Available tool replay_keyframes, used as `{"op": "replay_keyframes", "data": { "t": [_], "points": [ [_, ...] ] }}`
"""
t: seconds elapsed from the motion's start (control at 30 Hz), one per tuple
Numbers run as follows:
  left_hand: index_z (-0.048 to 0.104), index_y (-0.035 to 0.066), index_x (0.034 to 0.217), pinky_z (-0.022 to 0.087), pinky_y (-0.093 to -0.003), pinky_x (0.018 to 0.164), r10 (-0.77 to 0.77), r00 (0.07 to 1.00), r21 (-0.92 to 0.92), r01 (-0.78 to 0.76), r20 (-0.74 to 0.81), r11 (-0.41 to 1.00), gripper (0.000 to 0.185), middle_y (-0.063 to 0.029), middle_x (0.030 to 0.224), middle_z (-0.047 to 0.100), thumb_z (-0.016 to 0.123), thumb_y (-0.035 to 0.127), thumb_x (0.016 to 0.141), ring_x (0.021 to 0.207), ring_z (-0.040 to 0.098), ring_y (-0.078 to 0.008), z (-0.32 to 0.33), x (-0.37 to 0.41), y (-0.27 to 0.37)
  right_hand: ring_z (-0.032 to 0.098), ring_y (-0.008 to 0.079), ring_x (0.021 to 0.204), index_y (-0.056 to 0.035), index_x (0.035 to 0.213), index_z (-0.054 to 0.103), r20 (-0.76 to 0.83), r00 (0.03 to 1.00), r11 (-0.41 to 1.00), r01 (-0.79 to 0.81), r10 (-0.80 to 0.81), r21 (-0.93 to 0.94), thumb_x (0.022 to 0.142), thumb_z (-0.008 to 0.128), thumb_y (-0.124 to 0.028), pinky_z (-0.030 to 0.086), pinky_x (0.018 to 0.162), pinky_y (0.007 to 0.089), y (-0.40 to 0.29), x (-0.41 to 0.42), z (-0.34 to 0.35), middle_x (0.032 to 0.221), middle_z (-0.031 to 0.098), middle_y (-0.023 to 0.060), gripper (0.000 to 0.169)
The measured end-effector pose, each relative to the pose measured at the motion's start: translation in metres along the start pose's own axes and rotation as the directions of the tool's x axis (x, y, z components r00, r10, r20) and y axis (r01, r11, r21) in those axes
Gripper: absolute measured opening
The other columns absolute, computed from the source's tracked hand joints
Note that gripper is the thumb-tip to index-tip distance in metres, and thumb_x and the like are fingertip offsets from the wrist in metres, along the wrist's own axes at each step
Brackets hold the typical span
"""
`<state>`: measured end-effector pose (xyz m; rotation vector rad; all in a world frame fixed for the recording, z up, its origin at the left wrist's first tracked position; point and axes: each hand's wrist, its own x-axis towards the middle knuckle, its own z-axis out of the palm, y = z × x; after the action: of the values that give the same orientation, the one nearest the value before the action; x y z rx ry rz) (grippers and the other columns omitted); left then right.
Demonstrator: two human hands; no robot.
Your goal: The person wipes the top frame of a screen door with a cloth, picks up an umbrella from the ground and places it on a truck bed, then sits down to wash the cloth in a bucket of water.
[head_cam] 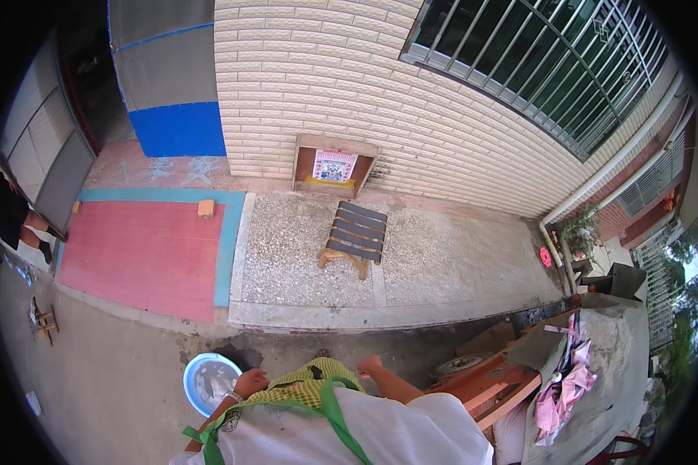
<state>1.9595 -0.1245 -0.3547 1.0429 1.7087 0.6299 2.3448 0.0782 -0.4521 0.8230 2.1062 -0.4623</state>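
My left hand (251, 383), with a wristwatch on its wrist, is beside the right rim of a light blue plastic basin (187, 378) that holds cloudy, sudsy water. The fingers look curled, but whether they hold anything is hidden. My right hand (369, 365) hangs just right of the yellow-green checked apron (326, 369) with green edging. Its fingers look bent, and I cannot tell if something is in them. Ahead of me on the pebbled step stands a low wooden stool (358, 231) with dark straps across its seat.
A wooden box (298, 165) with a printed sheet stands against the tiled wall. A brick (206, 208) lies on the red and teal ramp. At right, an orange cart (488, 389) stands beside a pink folded umbrella (564, 395). A person (9, 203) is at the far left, near a small wooden stool (47, 323).
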Motion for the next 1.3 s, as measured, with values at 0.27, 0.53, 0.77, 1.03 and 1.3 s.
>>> {"op": "replay_keyframes", "data": {
  "t": [0.27, 0.53, 0.77, 1.03, 1.3],
  "points": [
    [0.067, 0.011, 0.087, 0.047, -0.0382, 0.074, 0.064, 0.991, 0.076, -0.055, -0.12, 0.996, 0.025, -0.0144, 0.085, 0.064, 0.054, 0.031, 0.077, 0.081, 0.062, -0.0283, 0.026, -0.094, -0.257, 0.059, 0.0132, 0.056, -0.0079, 0.087, 0.063, -0.074, 0.997, -0.018, 0.074, 0.031, 0.997, 0.076, 0.06, -0.012, 0.048, 0.047, 0.0278, -0.135, 0.048, -0.093, 0.07, 0.063, 0.0044, 0.012],
    [0.05, 0.002, 0.06, 0.04, -0.0419, 0.052, -0.188, 0.915, -0.175, 0.132, -0.356, 0.976, 0.029, -0.0165, 0.06, 0.053, 0.059, 0.028, 0.069, 0.056, 0.053, -0.0329, -0.003, -0.206, -0.123, 0.059, 0.0138, 0.059, -0.0046, 0.092, 0.061, 0.003, 1.0, 0.331, 0.004, -0.02, 0.944, 0.08, 0.056, -0.013, 0.05, 0.051, 0.0271, -0.245, 0.026, -0.131, 0.075, 0.063, 0.0052, 0.016],
    [0.061, 0.006, 0.07, 0.046, -0.0425, 0.067, -0.315, 0.912, -0.195, 0.27, -0.261, 0.943, 0.034, -0.0169, 0.079, 0.061, 0.058, 0.039, 0.074, 0.075, 0.058, -0.0349, 0.044, -0.234, -0.142, 0.06, 0.0187, 0.057, -0.0033, 0.088, 0.061, 0.191, 0.97, 0.528, -0.083, -0.153, 0.845, 0.081, 0.053, -0.011, 0.051, 0.049, 0.0318, -0.235, 0.059, -0.107, 0.074, 0.062, 0.0087, 0.014],
    [0.067, 0.012, 0.086, 0.047, -0.0409, 0.07, -0.385, 0.872, -0.293, 0.299, -0.303, 0.908, 0.026, -0.0129, 0.085, 0.065, 0.053, 0.031, 0.076, 0.077, 0.061, -0.0309, 0.04, -0.207, -0.14, 0.06, 0.019, 0.057, -0.0019, 0.091, 0.06, 0.175, 0.983, 0.629, -0.104, -0.052, 0.771, 0.082, 0.052, -0.01, 0.051, 0.05, 0.0312, -0.263, 0.121, -0.207, 0.073, 0.062, 0.0097, 0.015],
    [0.064, 0.01, 0.1, 0.045, -0.0411, 0.081, -0.223, 0.834, -0.348, 0.04, -0.504, 0.937, 0.031, -0.0145, 0.097, 0.063, 0.052, 0.029, 0.078, 0.093, 0.059, -0.0308, 0.04, -0.158, -0.141, 0.061, 0.0204, 0.064, -0.0032, 0.093, 0.06, 0.13, 0.98, 0.679, 0.006, -0.149, 0.734, 0.082, 0.054, -0.01, 0.053, 0.056, 0.0335, -0.304, 0.162, -0.274, 0.079, 0.063, 0.0105, 0.014]
  ]
}}
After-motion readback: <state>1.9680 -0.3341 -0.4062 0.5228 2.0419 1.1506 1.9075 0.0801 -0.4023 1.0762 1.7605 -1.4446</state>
